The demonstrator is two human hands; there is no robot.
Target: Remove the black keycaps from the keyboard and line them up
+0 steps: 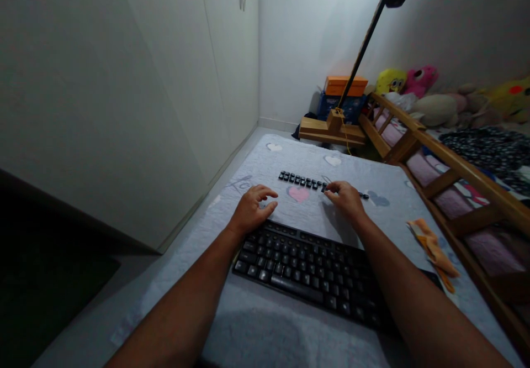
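A black keyboard [296,271] lies at an angle on the cloth-covered surface, its keys facing up. Beyond it several loose black keycaps [303,182] are lined up in a double row. My left hand [253,209] hovers by the keyboard's far left corner, thumb and fingers apart with nothing between them. At the right part of the keycap row, my right hand [344,198] has thumb and fingertips pinched together. What lies in the pinch is too small to make out. A thin wire-like piece [327,179] shows just behind those fingertips.
An orange cloth [433,246] rests at the right, near a wooden bed rail [459,163]. A dark flat object [433,277] is partly hidden by my right forearm. A wooden stand [333,127] with a black pole rises at the back. White cabinet doors [165,80] line the left.
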